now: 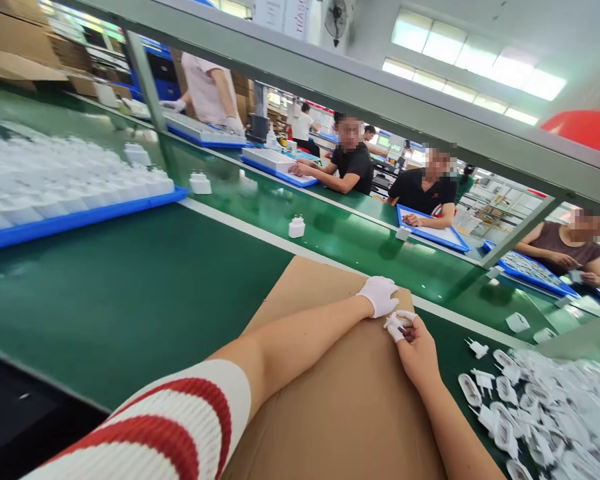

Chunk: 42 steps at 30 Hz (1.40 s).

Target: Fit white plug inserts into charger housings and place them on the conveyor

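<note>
My left hand (379, 295), in a white glove, lies over the far part of a brown cardboard sheet (325, 407), its fingers stretched out and holding nothing that I can see. Just nearer to me, my right hand (416, 343) has white covers on its fingertips. Thumb and forefinger are pinched on a small white plug piece (399, 323), largely hidden by the fingers. To the right of that hand, a heap of loose white plug pieces (505, 390) with pins lies on the green bench.
At left, a blue tray (85, 217) carries rows of white chargers (70, 180). Beyond a pale strip, a green conveyor belt (260, 207) bears spaced chargers, one charger (297, 227) straight ahead. A grey metal rail (300, 60) crosses above. Several co-workers sit or stand opposite, beside blue trays.
</note>
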Available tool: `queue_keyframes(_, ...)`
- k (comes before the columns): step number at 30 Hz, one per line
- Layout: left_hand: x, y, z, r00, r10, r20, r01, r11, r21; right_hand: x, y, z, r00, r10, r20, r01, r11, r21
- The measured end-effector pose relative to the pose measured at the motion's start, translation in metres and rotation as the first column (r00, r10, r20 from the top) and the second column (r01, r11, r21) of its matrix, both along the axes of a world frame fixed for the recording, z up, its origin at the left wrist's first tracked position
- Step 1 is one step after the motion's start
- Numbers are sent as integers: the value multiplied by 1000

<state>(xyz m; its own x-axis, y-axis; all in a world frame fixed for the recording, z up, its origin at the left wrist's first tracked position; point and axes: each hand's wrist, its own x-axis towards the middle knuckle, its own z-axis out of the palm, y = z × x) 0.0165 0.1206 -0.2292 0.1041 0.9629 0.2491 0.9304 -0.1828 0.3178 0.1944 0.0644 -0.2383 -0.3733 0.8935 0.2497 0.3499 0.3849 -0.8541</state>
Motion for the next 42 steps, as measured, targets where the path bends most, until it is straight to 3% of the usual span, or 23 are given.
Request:
queue_keyframes(2,0,0,-2,1000,3,10,-3,1000,-2,0,-2,2,999,-15,-33,15,1000,10)
queue_keyframes(6,-1,2,-5,999,12,29,-12,1000,-8,4,-6,16,998,-55,16,52,987,151)
queue_keyframes(13,-5,6,-13,1000,6,29,-5,999,-34,9,-21,42,937,-176,302,85,953,292)
queue_keyframes(16,-8,9,-17,1000,18,21,-17,999,-49,8,-24,44,848,-183,498,42,959,281)
queue_keyframes(20,-12,13,-21,1000,1,-24,-2,999,-50,7,-24,40,734,-66,676,-45,988,145)
queue_keyframes(24,-13,13,-21,1000,-7,-24,7,999,-31,8,-23,39,713,-36,700,-47,994,99)
queue_keyframes(42,-14,16,-25,1000,-9,-24,9,1000,2,8,-25,40,713,-39,700,-66,990,123)
